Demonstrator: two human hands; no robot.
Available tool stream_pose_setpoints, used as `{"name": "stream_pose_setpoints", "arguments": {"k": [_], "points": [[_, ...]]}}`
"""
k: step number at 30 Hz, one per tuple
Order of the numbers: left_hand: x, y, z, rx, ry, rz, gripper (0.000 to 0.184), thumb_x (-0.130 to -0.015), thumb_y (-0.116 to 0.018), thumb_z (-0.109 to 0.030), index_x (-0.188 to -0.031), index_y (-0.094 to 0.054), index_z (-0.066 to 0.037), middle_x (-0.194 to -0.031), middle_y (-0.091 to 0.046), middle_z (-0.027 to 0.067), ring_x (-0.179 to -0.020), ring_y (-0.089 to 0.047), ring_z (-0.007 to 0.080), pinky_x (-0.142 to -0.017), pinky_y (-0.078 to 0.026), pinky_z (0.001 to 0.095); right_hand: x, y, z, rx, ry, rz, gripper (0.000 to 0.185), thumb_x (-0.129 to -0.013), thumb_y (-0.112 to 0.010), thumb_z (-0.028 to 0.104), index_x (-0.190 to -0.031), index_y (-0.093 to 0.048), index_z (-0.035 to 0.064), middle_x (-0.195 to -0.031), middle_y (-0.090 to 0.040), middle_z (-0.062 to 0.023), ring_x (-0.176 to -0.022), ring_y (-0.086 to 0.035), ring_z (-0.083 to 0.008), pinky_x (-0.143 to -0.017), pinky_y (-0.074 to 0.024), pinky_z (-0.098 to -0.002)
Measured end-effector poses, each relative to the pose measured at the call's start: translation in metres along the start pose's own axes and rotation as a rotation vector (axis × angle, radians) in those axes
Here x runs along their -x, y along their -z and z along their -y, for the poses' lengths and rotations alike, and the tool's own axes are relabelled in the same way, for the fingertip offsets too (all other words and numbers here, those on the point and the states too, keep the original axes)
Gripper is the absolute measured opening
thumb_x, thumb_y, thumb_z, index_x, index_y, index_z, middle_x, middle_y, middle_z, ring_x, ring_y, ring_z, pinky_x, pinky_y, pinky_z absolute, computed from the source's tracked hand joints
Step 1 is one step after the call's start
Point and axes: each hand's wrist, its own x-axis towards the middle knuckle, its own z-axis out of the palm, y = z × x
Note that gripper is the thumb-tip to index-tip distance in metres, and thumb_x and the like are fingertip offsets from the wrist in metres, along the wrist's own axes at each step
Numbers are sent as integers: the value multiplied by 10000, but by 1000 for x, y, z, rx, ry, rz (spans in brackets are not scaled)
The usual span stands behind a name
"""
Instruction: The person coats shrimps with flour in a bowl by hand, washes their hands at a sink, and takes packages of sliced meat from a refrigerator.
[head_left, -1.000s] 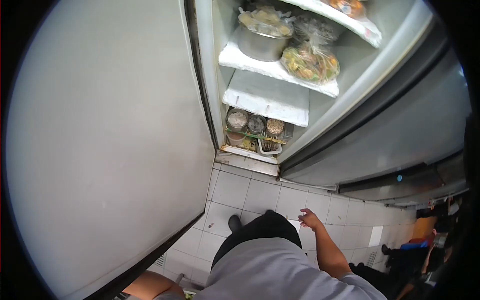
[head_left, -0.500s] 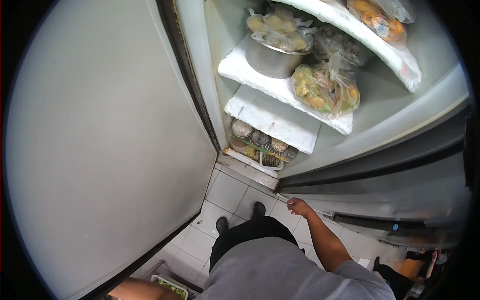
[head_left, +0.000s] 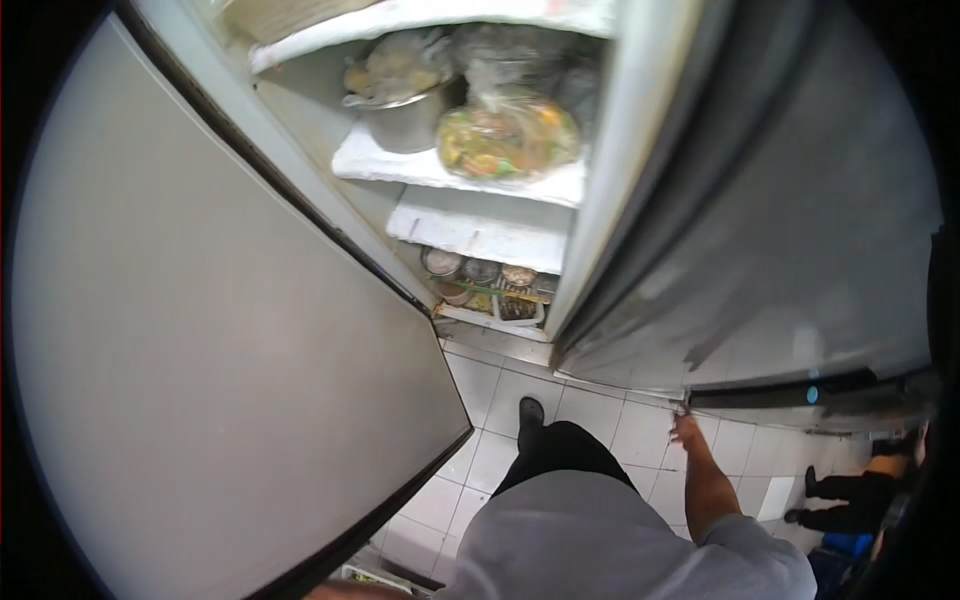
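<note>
My right hand [head_left: 684, 430] hangs over the tiled floor, near the lower edge of a closed grey door [head_left: 780, 240]; its fingers look loosely apart, and nothing shows in them. Only a bit of my left forearm [head_left: 355, 591] is visible at the bottom edge, with that hand out of sight below the big open white door [head_left: 230, 330]. In the open fridge, a metal pot [head_left: 402, 122] topped with bagged food and a clear bag of mixed vegetables [head_left: 508, 138] stand on a white shelf [head_left: 375, 162]. Small bowls [head_left: 482, 268] sit at the bottom.
White tiles [head_left: 530, 385] cover the floor. A person in dark trousers [head_left: 850, 502] stands at the far right. Part of a crate with green contents [head_left: 365, 575] shows at the bottom. The open door's lower corner comes close to my legs.
The view has turned, so the fridge interior sits further left. My right hand has moved right, away from the open fridge. Less of my left arm shows, and the open door fills a different angle.
</note>
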Motion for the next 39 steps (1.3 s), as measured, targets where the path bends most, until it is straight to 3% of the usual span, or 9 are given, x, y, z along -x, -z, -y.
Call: {"name": "stream_pose_setpoints", "arguments": {"k": [1,3,4,5,8,13,18,30,39], "points": [[12,-2,-13,13,-25,13,442,-980,-523,-271,-1305,-495,27,-1243,-585,156,-1032,-595,273,-873,-508,387,-16,27,-32,-636,-41,-205,486,-989,-430,439,-1429,-301,280,-1359,-484,-104,-1059,-585,-410,-727,-503,-581],[36,-8,-30,-91,-191,71,442,-980,-523,-271,-1306,-494,26,-1243,-586,155,-1032,-595,272,-872,-509,387,60,62,10,-794,175,-660,455,-969,-456,483,-1353,-383,249,-1200,-530,-69,-852,-576,-275,-711,-511,-479],[49,-6,-35,-201,-317,128,442,-980,-523,-271,-1306,-494,26,-1243,-586,155,-1031,-595,272,-871,-509,387,83,88,29,-922,277,-706,413,-969,-471,462,-1285,-425,200,-1060,-549,-41,-827,-568,-218,-661,-483,-396],[88,-48,-128,396,279,-71,418,-1004,-487,-218,-1369,-459,-17,-1251,-586,197,-1000,-604,276,-857,-523,426,97,115,42,-1044,382,-744,382,-968,-486,440,-1218,-467,152,-921,-567,-13,-801,-560,-160,-611,-455,-312],[140,-68,-159,598,-33,194,495,-1012,-481,-188,-1455,-330,-26,-1316,-540,187,-1049,-572,238,-920,-494,366,147,165,83,-1351,415,-745,432,-972,-498,478,-1231,-487,132,-1015,-572,-5,-885,-543,-122,-694,-440,-286],[231,-110,-188,613,-249,554,690,-981,-445,-88,-1538,-43,-23,-1581,-196,161,-1456,-200,284,-1182,-144,396,210,172,123,-1167,602,-896,536,-965,-499,531,-1255,-499,80,-1158,-569,-37,-1015,-529,-136,-795,-438,-295],[272,-152,-207,649,-282,789,729,-939,-545,-31,-1524,-113,21,-1569,-206,217,-1431,-281,352,-1132,-288,428,235,227,120,-950,941,-1093,604,-995,-476,489,-1391,-435,34,-1360,-509,-102,-1219,-483,-202,-1004,-389,-357],[319,-241,-247,530,-448,872,700,-937,-558,-79,-1541,-205,-101,-1592,-223,145,-1430,-312,277,-1119,-307,337,256,278,85,-606,865,-454,596,-1014,-458,448,-1446,-388,43,-1401,-497,-65,-1248,-490,-212,-1012,-405,-353],[379,-100,-423,808,97,1070,315,-991,-533,-164,-1271,-554,-21,-1261,-579,103,-1072,-607,181,-872,-518,324,244,288,93,-588,975,-308,370,-998,-536,337,-1259,-463,85,-1137,-569,-58,-1070,-508,-171,-952,-401,-332]]}}
